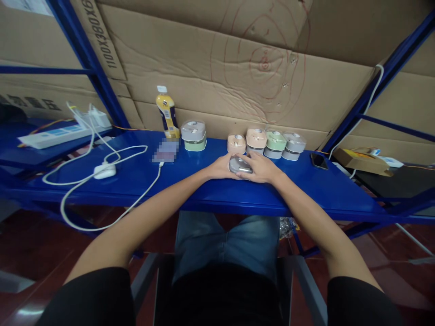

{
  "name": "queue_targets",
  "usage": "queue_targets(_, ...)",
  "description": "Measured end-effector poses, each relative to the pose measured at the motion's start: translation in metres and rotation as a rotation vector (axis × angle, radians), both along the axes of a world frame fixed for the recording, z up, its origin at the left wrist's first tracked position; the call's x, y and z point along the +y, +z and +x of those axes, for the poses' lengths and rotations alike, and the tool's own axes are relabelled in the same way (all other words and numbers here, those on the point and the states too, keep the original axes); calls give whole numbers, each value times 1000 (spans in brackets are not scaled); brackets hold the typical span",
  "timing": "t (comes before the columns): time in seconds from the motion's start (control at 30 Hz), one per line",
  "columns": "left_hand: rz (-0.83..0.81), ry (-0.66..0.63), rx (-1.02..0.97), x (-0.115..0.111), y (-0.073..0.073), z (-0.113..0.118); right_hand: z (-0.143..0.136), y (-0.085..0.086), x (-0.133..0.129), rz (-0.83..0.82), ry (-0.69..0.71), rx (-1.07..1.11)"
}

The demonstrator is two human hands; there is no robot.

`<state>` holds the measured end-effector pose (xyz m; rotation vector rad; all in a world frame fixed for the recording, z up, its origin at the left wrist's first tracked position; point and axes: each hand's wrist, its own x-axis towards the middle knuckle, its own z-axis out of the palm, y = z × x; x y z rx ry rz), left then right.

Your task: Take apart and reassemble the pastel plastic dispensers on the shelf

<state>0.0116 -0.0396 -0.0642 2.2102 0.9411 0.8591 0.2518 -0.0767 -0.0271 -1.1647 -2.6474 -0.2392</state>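
Observation:
Both hands close around a small grey rounded container [240, 164] with a shiny top, near the middle of the blue table. My left hand [220, 166] grips its left side, and my right hand [261, 167] wraps over its right side with the thumb at the front. Its lower part is hidden by my fingers. Just behind stand similar lidded containers: a peach one [236, 144], a peach and grey one [256, 140], a green and grey one [275, 144] and a grey one [294, 146]. Farther left is a grey and green container [193, 135].
A yellow-labelled bottle [167, 114] stands at the back left. A blurred-out phone [166, 151] with a white cable [136, 203] lies before it. Left are a charger [104, 170] and power strip [57, 136]; right, a dark phone [319, 161] and open carton [362, 162]. Cardboard [190, 68] walls the back.

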Motion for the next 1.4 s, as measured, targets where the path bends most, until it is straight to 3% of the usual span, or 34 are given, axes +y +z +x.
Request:
queue_targets(0.33, -36, 45, 28, -4, 4, 3, -5, 6, -8, 17, -56, -22)
queue_targets(0.63, -32, 70, 86, -7, 6, 2, 0, 1, 0, -46, -12, 59)
queue_targets(0.9, 194, -78, 72, -3, -1, -1, 16, -1, 21, -229, 94, 354)
queue_targets(1.03, 241, -32, 166, -6, 1, 0, 21, -2, 27, -272, 66, 384)
queue_targets(1.3, 305, 16, 138, -18, 21, -9, 39, 4, 32, -302, 27, 418)
queue_targets(1.4, 332, 174, 23, -16, 36, -17, 53, 13, 34, -209, -50, 615)
